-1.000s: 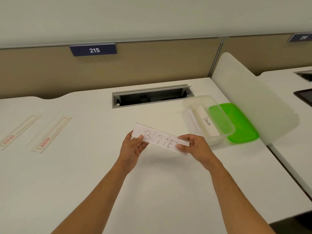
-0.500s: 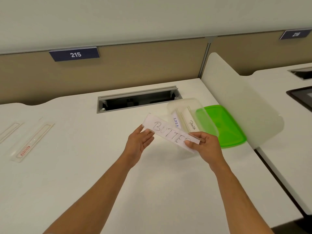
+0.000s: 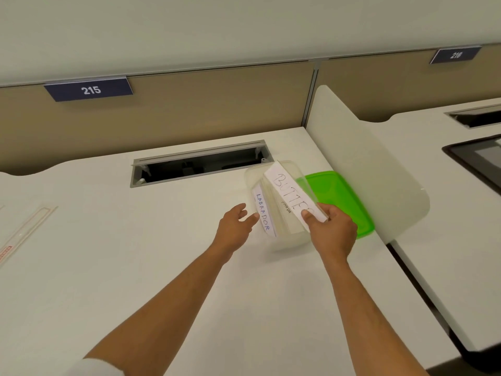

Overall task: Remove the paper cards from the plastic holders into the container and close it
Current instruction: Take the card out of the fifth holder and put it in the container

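My right hand (image 3: 332, 229) pinches the near end of a white paper card (image 3: 288, 192) lettered "BUTTER", slanted over the clear plastic container (image 3: 287, 240); a clear edge runs along the card's right side. Inside the container lie a card reading "LABRADOR" (image 3: 263, 214) and another partly hidden under the held one. My left hand (image 3: 234, 226) hovers just left of the container with fingers relaxed, holding nothing. The green lid (image 3: 341, 199) lies flat on the desk right of the container.
Empty clear plastic holders (image 3: 27, 232) lie at the desk's far left edge. An open cable slot (image 3: 200, 164) is behind the container. A white divider panel (image 3: 366, 164) stands to the right, with another desk and a dark tablet (image 3: 479, 156) beyond.
My left hand let go of the card. My right hand swung the card rightward and forward, now pointing away over the container. The camera view shifted right.
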A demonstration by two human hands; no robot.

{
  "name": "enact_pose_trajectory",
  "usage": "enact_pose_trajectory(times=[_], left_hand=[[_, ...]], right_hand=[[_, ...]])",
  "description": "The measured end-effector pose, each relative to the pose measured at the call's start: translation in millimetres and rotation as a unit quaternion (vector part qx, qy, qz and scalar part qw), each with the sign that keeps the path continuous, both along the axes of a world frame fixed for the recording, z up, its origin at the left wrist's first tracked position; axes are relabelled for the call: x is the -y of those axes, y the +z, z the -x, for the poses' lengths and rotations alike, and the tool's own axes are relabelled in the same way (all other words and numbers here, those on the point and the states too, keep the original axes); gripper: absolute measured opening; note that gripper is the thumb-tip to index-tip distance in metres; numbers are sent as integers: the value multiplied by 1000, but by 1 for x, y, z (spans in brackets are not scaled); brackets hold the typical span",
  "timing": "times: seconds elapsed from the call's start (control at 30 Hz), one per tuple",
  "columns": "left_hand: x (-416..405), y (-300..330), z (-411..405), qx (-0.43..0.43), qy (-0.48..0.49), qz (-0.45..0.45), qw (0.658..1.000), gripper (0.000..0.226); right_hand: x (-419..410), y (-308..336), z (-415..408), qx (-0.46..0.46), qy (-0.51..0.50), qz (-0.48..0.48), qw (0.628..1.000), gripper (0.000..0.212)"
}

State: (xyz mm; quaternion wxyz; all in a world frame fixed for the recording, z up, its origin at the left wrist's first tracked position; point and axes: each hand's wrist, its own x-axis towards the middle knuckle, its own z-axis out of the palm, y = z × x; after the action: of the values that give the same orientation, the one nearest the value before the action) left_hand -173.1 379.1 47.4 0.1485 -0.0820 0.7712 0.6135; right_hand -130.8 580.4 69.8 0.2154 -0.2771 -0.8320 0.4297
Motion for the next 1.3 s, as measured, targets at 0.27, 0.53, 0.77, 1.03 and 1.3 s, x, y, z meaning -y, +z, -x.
enact_pose_trajectory(times=[0.27,0.53,0.77,1.03,1.3], left_hand=[[-25,-4,0,-2,21,25,999,70],[-26,-5,0,14,48,5,999,69],[-27,-6,1,20,45,18,999,65],[-27,-4,-2,13,47,28,998,63],[-23,-2,-3,6,18,84,996,67]], right_hand=[[2,-11,21,69,31,-137,988,36],[-4,-17,43,149,95,-212,961,34],[-3,-21,51,209,155,-272,926,30],[-5,-24,56,246,188,-285,907,15],[-4,-22,51,206,189,-262,924,22]])
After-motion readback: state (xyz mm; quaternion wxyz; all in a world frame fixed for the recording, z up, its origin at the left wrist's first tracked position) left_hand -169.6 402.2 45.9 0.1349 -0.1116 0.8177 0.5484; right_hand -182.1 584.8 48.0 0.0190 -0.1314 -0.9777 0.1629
